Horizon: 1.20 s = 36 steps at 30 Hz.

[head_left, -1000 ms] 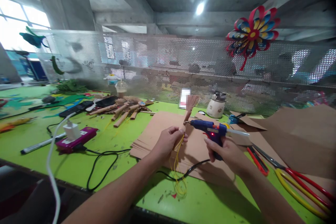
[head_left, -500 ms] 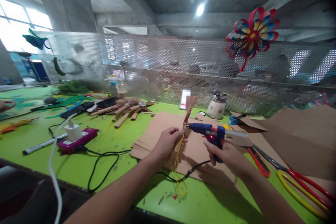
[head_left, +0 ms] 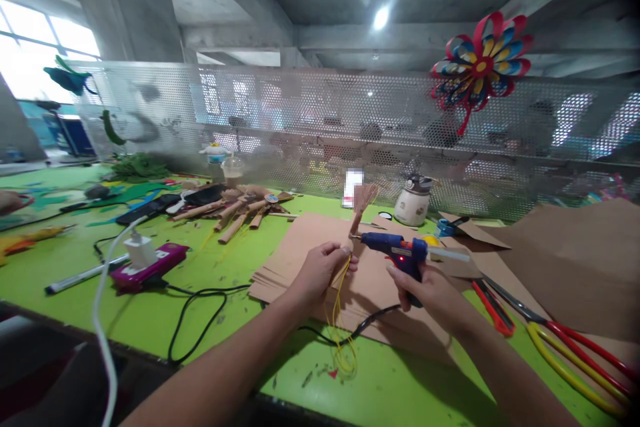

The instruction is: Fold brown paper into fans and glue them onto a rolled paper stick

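Note:
Pinched in my left hand (head_left: 323,272) is the lower end of a brown paper piece (head_left: 362,203), narrow below and fringed like a small broom at its top. Yellow string (head_left: 339,310) trails from that grip down to the green table. My right hand (head_left: 423,283) is closed around the handle of a blue glue gun (head_left: 395,247) with a lit red light and a clear glue stick out of its back. The gun's nozzle is at the paper piece just above my left fingers; whether it touches cannot be made out. Beneath both hands lies a stack of brown paper (head_left: 305,240).
Scissors (head_left: 543,323) and a red utility knife (head_left: 495,310) lie at the right. At the left are a purple power strip (head_left: 150,267) and a marker (head_left: 83,277). Behind sit several rolled paper pieces (head_left: 240,210) and a white jar (head_left: 411,203). Another person's hand (head_left: 10,202) shows far left.
Very little differs. The glue gun and my right hand have shifted slightly up and left; my left hand keeps its hold on the paper piece.

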Available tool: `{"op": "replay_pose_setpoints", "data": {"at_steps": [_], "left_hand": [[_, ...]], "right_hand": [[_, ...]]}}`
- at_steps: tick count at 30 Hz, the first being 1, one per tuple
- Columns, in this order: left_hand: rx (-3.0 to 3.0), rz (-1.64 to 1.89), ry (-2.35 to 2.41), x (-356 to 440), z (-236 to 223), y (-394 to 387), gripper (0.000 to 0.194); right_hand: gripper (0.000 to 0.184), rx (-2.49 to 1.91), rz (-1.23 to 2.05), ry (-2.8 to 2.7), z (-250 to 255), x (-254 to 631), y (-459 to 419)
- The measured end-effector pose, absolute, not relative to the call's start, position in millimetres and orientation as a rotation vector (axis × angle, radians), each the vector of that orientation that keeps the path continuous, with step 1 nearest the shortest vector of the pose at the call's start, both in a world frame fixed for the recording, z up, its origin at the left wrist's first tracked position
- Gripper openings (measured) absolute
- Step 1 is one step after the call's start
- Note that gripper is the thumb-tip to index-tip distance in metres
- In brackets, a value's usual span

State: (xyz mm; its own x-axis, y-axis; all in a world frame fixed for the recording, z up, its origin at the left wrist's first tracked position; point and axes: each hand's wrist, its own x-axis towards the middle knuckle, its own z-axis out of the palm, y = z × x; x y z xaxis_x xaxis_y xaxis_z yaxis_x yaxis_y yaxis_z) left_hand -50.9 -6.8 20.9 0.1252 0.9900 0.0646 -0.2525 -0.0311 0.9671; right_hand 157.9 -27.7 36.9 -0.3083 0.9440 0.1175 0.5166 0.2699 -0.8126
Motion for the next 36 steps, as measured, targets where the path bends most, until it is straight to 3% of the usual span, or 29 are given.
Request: {"op": "replay_pose_setpoints", "data": {"at_steps": [17,36], "left_hand": [[1.107,1.25,0.908,-51.1,21.4,-6.7,0.022],[1.027,1.238,0.865,-51.3,23.8,-8.0,0.022]], "right_hand": [[0.042,-1.315,0.934,-1.856,41.1,153.7,-31.8],[0.054,-1.297,0.864,-1.937,37.7,155.7,-29.0]]}}
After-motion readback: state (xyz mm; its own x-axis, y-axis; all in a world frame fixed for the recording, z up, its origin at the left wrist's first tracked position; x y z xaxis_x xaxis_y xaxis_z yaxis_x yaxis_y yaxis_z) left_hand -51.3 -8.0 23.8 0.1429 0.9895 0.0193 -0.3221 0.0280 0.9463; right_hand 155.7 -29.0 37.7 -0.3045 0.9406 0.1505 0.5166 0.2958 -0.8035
